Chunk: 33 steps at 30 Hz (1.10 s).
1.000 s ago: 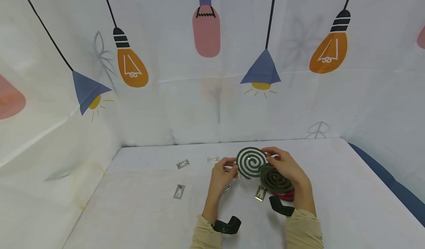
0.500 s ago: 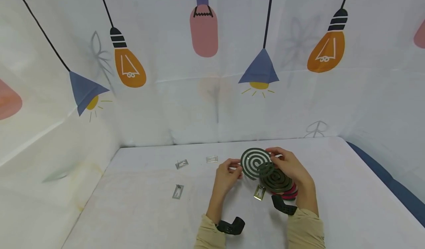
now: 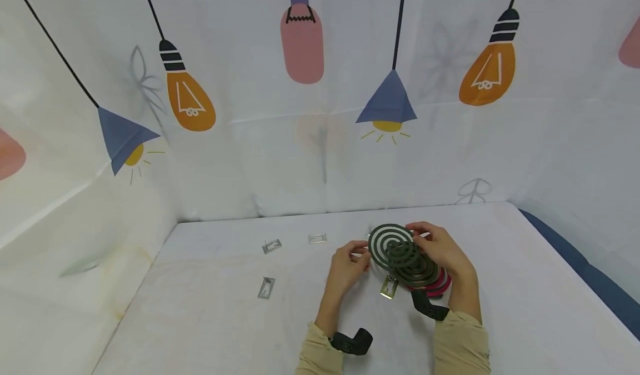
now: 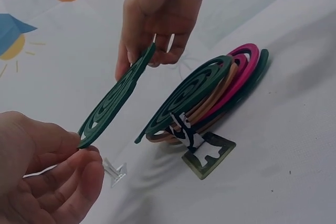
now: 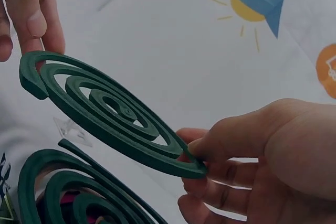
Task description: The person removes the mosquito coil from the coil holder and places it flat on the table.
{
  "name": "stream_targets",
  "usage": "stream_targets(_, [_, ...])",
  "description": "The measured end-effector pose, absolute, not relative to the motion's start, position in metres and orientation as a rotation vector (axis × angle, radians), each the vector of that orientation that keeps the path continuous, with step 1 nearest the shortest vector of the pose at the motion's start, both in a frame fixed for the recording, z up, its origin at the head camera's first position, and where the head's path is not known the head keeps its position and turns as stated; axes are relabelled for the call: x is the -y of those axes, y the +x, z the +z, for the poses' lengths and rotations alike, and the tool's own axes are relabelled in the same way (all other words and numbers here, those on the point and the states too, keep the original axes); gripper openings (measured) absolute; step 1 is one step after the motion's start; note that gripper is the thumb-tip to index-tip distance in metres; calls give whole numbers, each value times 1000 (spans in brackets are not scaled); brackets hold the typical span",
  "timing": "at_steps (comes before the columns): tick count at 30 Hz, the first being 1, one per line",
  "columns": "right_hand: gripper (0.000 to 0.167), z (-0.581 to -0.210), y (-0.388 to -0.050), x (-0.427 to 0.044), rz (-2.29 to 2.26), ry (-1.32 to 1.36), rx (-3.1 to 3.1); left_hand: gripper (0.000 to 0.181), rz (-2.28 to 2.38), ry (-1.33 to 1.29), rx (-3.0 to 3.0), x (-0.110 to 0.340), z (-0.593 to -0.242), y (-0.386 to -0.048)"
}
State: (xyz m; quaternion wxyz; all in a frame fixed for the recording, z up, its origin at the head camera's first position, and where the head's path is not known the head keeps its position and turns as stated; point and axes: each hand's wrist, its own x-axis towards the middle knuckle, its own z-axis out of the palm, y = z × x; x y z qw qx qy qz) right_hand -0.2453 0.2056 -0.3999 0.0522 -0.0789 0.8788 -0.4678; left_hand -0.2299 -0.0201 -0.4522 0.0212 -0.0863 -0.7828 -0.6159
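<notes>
A green mosquito coil (image 5: 86, 121) is held up off the table between my two hands. My left hand (image 3: 348, 264) pinches its left edge between thumb and fingers. The opposite edge is pinched by my right hand (image 3: 442, 248). Below and to the right lies a stack of coils: a green coil (image 4: 184, 95) on top, brown ones under it, and a pink coil (image 4: 247, 59) lower down. In the head view the held coil partly overlaps this stack. Close to the stack's front left lies a gold-coloured metal coil stand (image 3: 388, 287).
Silver metal stands lie to the left on the white table: one stand (image 3: 272, 246), a second stand (image 3: 317, 238) farther back, and a nearer stand (image 3: 266, 288). Another bit of metal (image 3: 369, 233) shows behind the held coil. A printed white sheet (image 3: 240, 164) hangs behind the table.
Both hands have moved a little to the right with the green coil, which now overlaps more of the stack in the head view. The head view has shifted slightly.
</notes>
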Motion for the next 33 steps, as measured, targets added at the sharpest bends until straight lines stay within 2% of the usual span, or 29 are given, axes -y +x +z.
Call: stream_targets(33, [35, -406, -239, -220, -1255, -101, -2712, 30, -1822, -441, 2553, 5, -456, -222])
